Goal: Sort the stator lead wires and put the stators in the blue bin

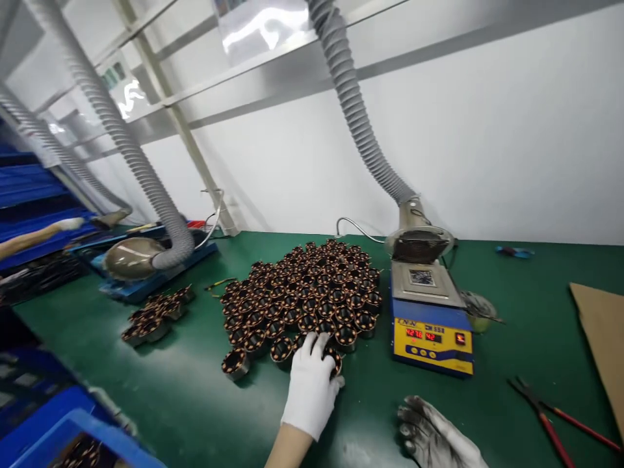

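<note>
A large pile of copper-wound stator cores (302,296) lies on the green table mat (185,396). My left hand (311,383), in a clean white glove, reaches to the pile's near edge, its fingers curled over one stator core (336,362) there. In a grey, soiled glove, my right hand (431,435) rests low on the mat with fingers spread and nothing in it, a short way right of the left hand.
A blue and yellow solder pot (431,328) with red digits stands right of the pile under a fume hose nozzle (419,240). Red-handled pliers (550,416) and cardboard (599,331) lie at right. A smaller stator group (156,315), a second nozzle (134,257), blue trays (73,435) and another person's arm (34,237) are at left.
</note>
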{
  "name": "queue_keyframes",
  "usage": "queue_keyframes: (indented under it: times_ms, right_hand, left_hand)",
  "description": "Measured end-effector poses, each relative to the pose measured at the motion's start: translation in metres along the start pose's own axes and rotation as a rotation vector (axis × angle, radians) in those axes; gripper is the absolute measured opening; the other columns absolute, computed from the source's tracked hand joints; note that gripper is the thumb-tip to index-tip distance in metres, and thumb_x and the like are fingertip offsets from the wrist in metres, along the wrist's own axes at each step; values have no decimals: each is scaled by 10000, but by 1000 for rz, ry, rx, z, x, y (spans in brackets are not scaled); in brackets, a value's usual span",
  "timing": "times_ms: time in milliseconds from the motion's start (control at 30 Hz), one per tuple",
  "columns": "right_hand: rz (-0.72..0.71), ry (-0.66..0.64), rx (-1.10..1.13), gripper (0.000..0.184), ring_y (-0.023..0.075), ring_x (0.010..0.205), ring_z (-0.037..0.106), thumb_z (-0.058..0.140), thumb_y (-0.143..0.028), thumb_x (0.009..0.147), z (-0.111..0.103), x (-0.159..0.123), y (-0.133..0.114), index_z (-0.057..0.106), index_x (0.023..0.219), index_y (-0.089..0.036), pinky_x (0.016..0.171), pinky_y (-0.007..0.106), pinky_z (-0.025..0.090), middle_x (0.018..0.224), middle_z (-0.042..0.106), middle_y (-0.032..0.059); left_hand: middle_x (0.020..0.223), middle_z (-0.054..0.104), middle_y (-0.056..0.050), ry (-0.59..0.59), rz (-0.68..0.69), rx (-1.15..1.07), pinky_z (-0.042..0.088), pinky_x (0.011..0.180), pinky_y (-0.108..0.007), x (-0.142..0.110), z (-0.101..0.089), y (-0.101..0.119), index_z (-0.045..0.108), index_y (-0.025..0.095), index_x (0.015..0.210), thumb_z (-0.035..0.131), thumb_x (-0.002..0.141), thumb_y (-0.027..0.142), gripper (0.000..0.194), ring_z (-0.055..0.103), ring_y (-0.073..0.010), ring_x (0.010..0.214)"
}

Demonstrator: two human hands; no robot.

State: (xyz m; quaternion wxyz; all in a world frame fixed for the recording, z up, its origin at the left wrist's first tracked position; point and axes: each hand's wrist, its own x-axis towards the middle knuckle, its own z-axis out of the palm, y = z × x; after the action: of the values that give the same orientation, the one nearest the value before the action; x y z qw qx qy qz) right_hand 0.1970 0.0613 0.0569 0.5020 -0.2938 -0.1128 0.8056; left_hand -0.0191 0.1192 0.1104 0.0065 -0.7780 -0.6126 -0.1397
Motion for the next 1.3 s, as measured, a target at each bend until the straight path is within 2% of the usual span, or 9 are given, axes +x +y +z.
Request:
queue_keyframes:
  times_ms: [200,333,467,700,767,900,1000,1200,1300]
  right_hand:
    - [-320,171,-540,365,210,815,592,739,-338,651,13,3,-19,641,965,-181,628,289,455,932,665,70]
    - [-327,254,-666,238,166,626,559,689,-358,663,3,1,-30,627,790,-168,522,259,425,745,644,24]
    - [-435,348,-796,124,160,587,538,647,-292,673,0,3,-27,606,642,-180,536,261,422,618,613,-6]
    - [-830,695,-344,280,154,543,558,760,-366,589,8,-32,-82,591,739,-202,518,277,456,626,609,-12]
    - [-717,578,-344,270,154,562,574,768,-333,601,10,-63,-92,601,759,-192,515,267,455,685,631,10]
    - [83,106,-381,322,246,732,639,655,-403,728,9,-117,-64,636,915,-142,495,269,450,917,663,135]
    - [252,133,-320,273,208,823,638,732,-307,676,-10,-138,-38,686,849,-100,747,283,457,888,683,138]
    - [-469,522,-302,281,224,1125,506,648,-376,760,-43,-149,-71,673,986,-212,1030,370,296,1124,631,75]
    - [-596,507,-375,272,244,1138,493,645,-354,760,-32,-148,-68,667,1000,-227,1047,402,272,1129,627,81]
  left_hand:
    - [1084,617,-58,-309,232,-398,460,834,-400,-2,30,65,639,223,862,741,610,347,298,566,-264,957]
    - [1251,510,-99,-338,364,-506,399,937,-390,4,41,85,603,206,974,712,599,229,391,488,-275,1107]
    - [963,624,-35,-317,416,-545,445,778,-318,10,39,85,620,207,769,724,611,212,190,566,-217,888]
    - [952,612,-24,-203,386,-465,431,752,-324,9,35,82,614,223,729,679,691,258,83,562,-220,874]
    - [970,609,-30,-186,380,-452,427,782,-339,9,37,78,607,224,758,642,737,270,62,561,-221,887]
    - [1090,583,-81,-183,396,-403,433,820,-376,10,42,72,595,198,827,611,773,311,126,557,-249,931]
    - [1141,562,-112,-191,415,-356,439,827,-396,9,43,72,588,182,861,592,785,321,158,557,-267,941]
    - [1162,550,-116,-184,423,-324,441,825,-406,8,44,72,590,188,887,555,807,346,180,558,-273,964]
    - [1164,549,-121,-196,430,-322,439,834,-404,8,44,71,585,185,890,548,812,354,190,553,-270,973]
